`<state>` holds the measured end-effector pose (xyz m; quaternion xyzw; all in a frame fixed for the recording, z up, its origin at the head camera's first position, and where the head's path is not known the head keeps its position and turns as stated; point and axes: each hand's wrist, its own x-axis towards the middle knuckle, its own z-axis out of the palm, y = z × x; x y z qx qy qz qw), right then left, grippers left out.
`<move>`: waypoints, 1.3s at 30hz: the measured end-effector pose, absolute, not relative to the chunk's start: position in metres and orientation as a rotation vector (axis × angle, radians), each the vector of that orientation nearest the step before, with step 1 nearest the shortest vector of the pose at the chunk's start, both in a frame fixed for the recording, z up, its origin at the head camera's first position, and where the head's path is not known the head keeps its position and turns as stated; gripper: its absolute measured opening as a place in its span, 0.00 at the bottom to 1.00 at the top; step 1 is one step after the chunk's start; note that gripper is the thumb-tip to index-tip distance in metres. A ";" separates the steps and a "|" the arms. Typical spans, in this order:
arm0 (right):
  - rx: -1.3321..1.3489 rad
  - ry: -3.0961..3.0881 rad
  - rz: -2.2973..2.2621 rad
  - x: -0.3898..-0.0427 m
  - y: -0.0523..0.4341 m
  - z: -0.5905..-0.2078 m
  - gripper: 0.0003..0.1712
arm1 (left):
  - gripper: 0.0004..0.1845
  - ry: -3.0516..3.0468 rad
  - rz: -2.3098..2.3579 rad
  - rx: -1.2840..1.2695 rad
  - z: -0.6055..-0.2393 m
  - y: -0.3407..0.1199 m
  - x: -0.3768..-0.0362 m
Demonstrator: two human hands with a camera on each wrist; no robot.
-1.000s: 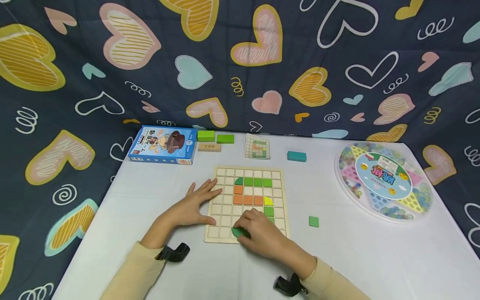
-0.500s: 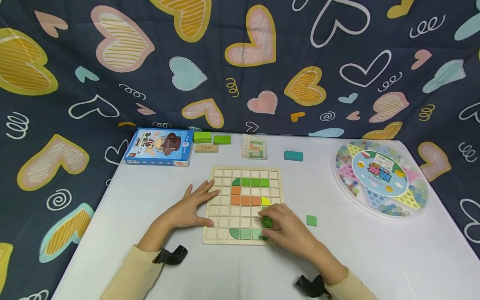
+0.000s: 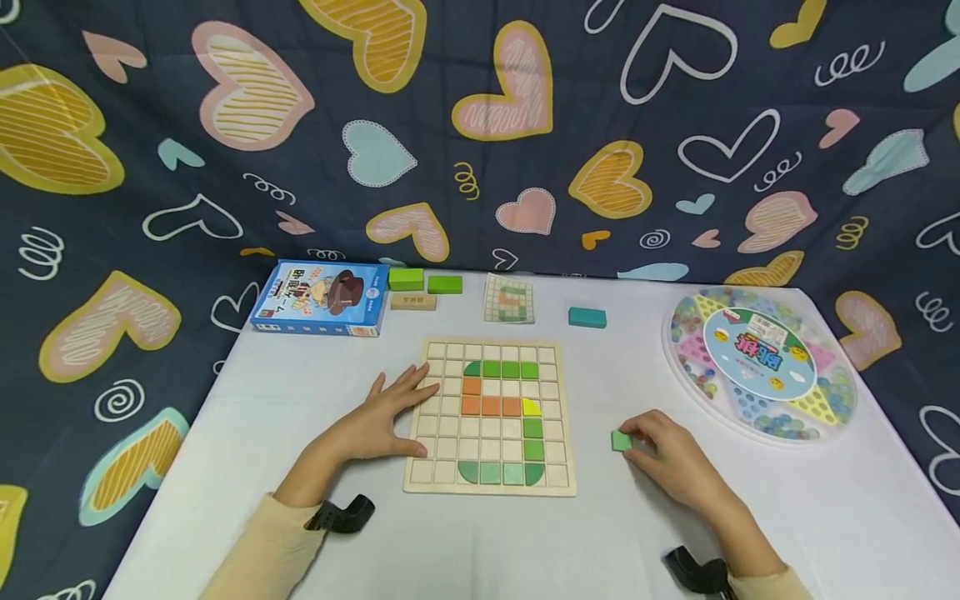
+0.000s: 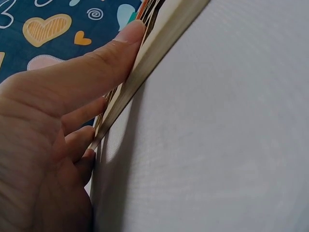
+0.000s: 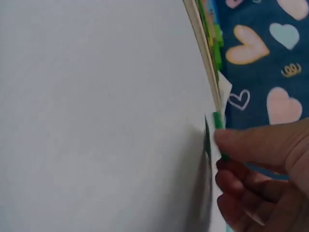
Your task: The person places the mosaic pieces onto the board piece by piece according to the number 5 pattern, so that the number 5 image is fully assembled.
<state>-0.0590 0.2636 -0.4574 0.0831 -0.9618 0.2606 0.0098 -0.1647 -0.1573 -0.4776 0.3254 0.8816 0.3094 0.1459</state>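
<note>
A square wooden grid board (image 3: 450,427) lies mid-table in the head view, with green, orange and yellow tiles set in a pattern. Its bottom row has green squares between two rounded green tiles (image 3: 534,473). Fingers spread, my left hand (image 3: 375,421) rests on the board's left edge; in the left wrist view the thumb (image 4: 120,48) lies along its rim. Right of the board, my right hand (image 3: 678,462) pinches a green square tile (image 3: 621,441) between thumb and fingers. In the right wrist view, a dark green sliver (image 5: 207,137) shows beside the pinched tile.
Behind the board lie a pattern card (image 3: 508,298), a teal block (image 3: 587,317), green blocks (image 3: 445,285), a wooden block (image 3: 412,302) and a blue box (image 3: 318,297). A round marble-game case (image 3: 757,367) sits at the right. Heart-printed cloth (image 3: 450,100) hangs behind the table.
My right hand has moved from the board's bottom row to the right and now pinches the green square tile that lay on the table. My left hand has stayed at the board's edge.
</note>
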 end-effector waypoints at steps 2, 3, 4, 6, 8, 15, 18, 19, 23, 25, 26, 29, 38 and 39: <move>0.294 -2.966 0.830 -0.061 0.254 -0.454 0.15 | 0.52 2.533 0.890 0.934 -0.477 -0.156 -0.164; 0.326 -2.939 0.844 -0.062 0.248 -0.453 0.15 | 0.52 2.533 0.889 0.935 -0.477 -0.156 -0.164; 0.364 -2.918 0.869 -0.063 0.240 -0.451 0.15 | 0.52 2.532 0.888 0.934 -0.477 -0.155 -0.164; 0.454 -2.869 0.913 -0.065 0.222 -0.448 0.15 | 0.52 2.534 0.890 0.934 -0.478 -0.154 -0.165; 0.553 -2.851 0.930 -0.069 0.202 -0.448 0.14 | 0.52 2.538 0.898 0.935 -0.480 -0.154 -0.166; 0.785 -2.945 0.900 -0.088 0.136 -0.448 0.14 | 0.53 2.548 0.899 0.957 -0.485 -0.152 -0.170; 0.853 -2.993 0.860 -0.097 0.118 -0.452 0.14 | 0.52 2.544 0.910 0.960 -0.485 -0.152 -0.170; 0.871 -3.007 0.848 -0.099 0.114 -0.453 0.14 | 0.52 2.542 0.914 0.962 -0.485 -0.152 -0.170; 0.910 -3.033 0.810 -0.106 0.101 -0.457 0.13 | 0.52 2.550 0.905 0.965 -0.484 -0.154 -0.171; 0.913 -3.028 0.810 -0.107 0.098 -0.457 0.12 | 0.52 2.557 0.899 0.967 -0.484 -0.154 -0.171; 0.913 -3.027 0.812 -0.108 0.096 -0.457 0.12 | 0.52 2.561 0.895 0.968 -0.484 -0.154 -0.171; 0.913 -3.034 0.827 -0.108 0.094 -0.456 0.13 | 0.52 2.555 0.896 0.961 -0.484 -0.155 -0.171; 0.815 -3.008 0.928 -0.101 0.125 -0.440 0.19 | 0.52 2.551 0.908 0.950 -0.483 -0.154 -0.169; 0.776 -2.979 0.942 -0.099 0.135 -0.438 0.19 | 0.52 2.550 0.911 0.953 -0.482 -0.154 -0.169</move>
